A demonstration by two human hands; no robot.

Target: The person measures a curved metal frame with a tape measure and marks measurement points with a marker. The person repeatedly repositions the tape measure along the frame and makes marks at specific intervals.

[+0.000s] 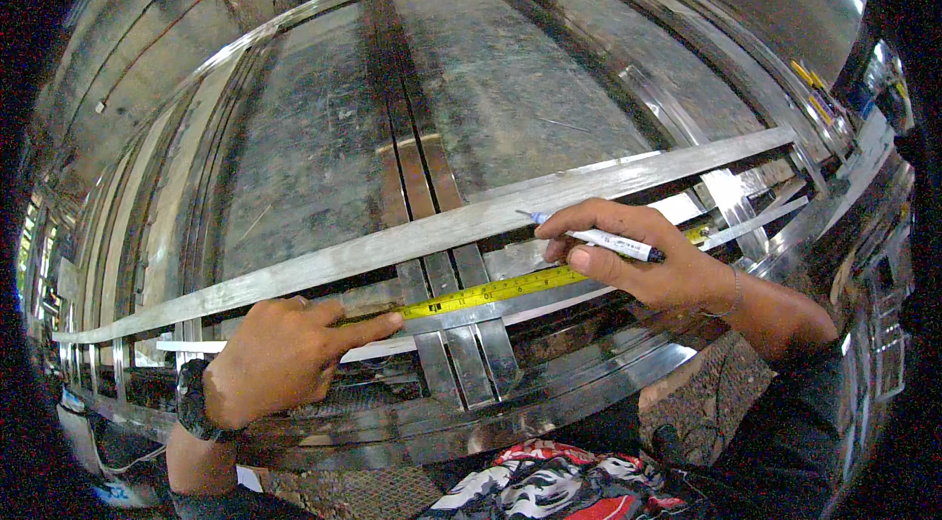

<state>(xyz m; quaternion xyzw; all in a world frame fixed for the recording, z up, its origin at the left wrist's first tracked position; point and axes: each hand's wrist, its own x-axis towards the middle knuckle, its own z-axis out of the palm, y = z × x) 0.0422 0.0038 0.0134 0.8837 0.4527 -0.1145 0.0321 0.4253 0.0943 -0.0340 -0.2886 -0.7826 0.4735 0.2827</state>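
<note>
My left hand (280, 358), with a dark watch on its wrist, holds the left part of a yellow tape measure (491, 294). Its index finger lies stretched along the blade and the other fingers are curled. The blade runs rightward on a thin metal strip (549, 304) and passes under my right hand (653, 255). That hand is closed round a white marker pen (618, 243) with a dark end, its tip pointing left. Just beyond the tape, a long flat metal bar (412, 234) lies slantwise across the frame; the pen tip is close to it.
A large shiny metal frame (589, 392) with several crosswise bars spans the view. Scuffed grey sheet (530, 69) shows between the bars. Yellow-handled tools (810, 83) are at the far right. Patterned cloth (559, 486) is at the bottom edge.
</note>
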